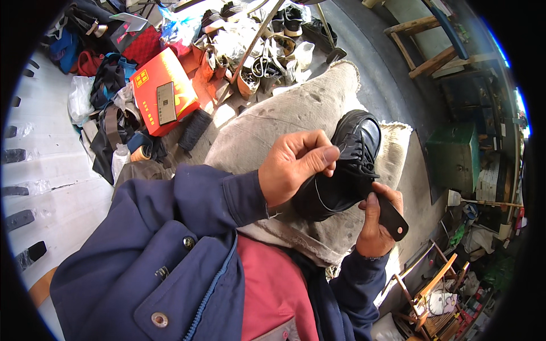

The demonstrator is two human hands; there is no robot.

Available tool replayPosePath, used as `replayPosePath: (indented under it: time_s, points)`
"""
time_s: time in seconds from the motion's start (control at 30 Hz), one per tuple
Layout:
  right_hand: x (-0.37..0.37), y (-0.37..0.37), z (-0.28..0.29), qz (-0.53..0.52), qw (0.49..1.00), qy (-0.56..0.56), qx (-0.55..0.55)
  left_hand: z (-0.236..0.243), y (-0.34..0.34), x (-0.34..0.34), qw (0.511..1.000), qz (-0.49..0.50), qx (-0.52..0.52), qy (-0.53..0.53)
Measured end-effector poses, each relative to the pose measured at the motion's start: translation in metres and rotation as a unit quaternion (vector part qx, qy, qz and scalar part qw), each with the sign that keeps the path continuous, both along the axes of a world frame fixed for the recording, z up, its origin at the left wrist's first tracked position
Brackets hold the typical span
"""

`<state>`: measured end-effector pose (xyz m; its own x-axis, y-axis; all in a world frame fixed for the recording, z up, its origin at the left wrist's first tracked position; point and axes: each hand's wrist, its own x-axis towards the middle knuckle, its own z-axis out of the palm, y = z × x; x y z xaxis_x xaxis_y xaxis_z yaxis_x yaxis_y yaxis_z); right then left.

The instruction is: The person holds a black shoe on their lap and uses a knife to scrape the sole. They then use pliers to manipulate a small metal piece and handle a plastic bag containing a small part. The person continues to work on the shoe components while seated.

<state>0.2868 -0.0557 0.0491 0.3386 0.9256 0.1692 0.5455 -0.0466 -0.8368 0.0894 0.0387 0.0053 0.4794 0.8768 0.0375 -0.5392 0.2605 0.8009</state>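
Note:
A black lace-up shoe [359, 136] rests on the grey-beige cloth [273, 128] over my lap, its toe pointing away and its opening toward me. My left hand [298, 162] is beside the shoe's left side, thumb and fingers pinched together; whatever they hold, if anything, is too small to make out. At the shoe's near right edge, my right hand [378, 224] grips a flat black handle [393, 219] with a round copper-coloured spot at its end. The far end of that handled tool is hidden by my fingers and the shoe.
Several worn shoes [264, 65] and plastic bags lie in a heap ahead. An orange-red box [162, 85] with a flat rectangular object on it stands at the left, near a spool of dark thread [195, 129]. To the right are a green metal box [452, 156] and a wooden chair [438, 287].

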Motion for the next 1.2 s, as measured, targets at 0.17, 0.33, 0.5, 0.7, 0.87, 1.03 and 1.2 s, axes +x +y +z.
replayPosePath:
  time_s: [0.17, 0.33, 0.5, 0.7, 0.87, 1.03, 1.2]
  points:
    - [0.001, 0.002, -0.003, 0.008, 0.997, -0.077, 0.024, -0.008, 0.004, 0.0, 0.994, 0.008, -0.089, -0.057]
    - [0.005, 0.008, -0.003, -0.001, 0.996, -0.087, 0.016, -0.009, 0.004, 0.0, 0.995, 0.005, -0.08, -0.065]
    - [0.008, 0.011, -0.003, 0.009, 0.996, -0.084, 0.015, -0.004, 0.002, 0.002, 0.994, -0.001, -0.078, -0.076]
    - [0.012, 0.01, 0.005, 0.031, 0.998, -0.052, -0.026, 0.0, 0.001, 0.006, 0.993, -0.008, -0.073, -0.09]
    - [0.008, 0.009, 0.008, 0.033, 0.997, -0.065, -0.025, 0.007, 0.001, 0.012, 0.995, -0.015, -0.048, -0.081]
    - [0.004, 0.008, 0.007, 0.031, 0.992, -0.122, -0.002, 0.015, -0.005, 0.012, 0.998, -0.049, 0.012, -0.026]
    - [0.005, 0.011, 0.007, 0.039, 0.99, -0.135, 0.017, 0.023, -0.007, 0.012, 0.998, -0.058, 0.018, 0.01]
